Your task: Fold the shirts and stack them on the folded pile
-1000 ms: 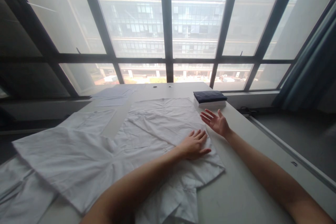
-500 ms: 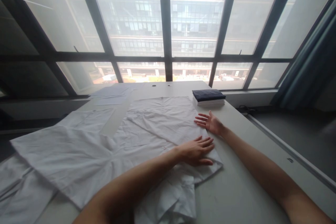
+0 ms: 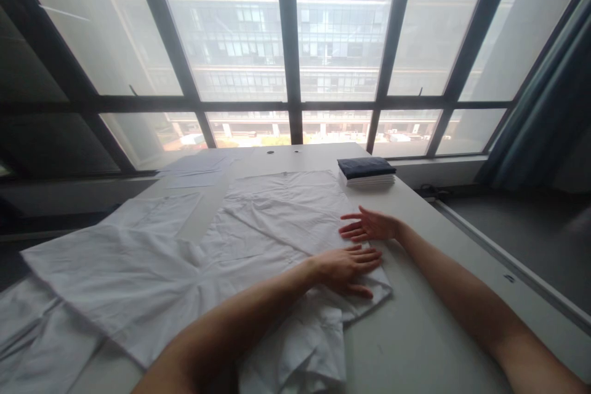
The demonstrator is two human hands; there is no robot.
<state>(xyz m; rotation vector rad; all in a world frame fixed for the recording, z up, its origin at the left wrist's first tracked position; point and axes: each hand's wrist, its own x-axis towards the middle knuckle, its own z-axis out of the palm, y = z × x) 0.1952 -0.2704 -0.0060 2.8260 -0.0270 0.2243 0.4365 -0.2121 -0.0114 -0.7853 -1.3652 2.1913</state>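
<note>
A white shirt [image 3: 277, 215] lies spread and creased across the table, reaching from the middle out to the left. My left hand [image 3: 346, 268] rests flat on its right part, palm down with the fingers spread to the right. Just beyond it, my right hand [image 3: 370, 225] is at the garment's right edge, fingers stretched out to the left and apart. Neither hand grips the cloth. Below my left forearm, a bunched part of the white fabric [image 3: 300, 345] hangs toward the near side of the table.
A folded dark blue cloth [image 3: 366, 167] tops a stack of white folded pieces [image 3: 369, 181] at the table's far right. Flat white sheets [image 3: 198, 166] lie at the far left. Tall windows [image 3: 341, 31] stand behind the white table [image 3: 406, 320], and a curtain [image 3: 540, 104] hangs at right.
My right hand has come slightly nearer along the shirt's right edge, closer to my left hand. The left hand has barely shifted.
</note>
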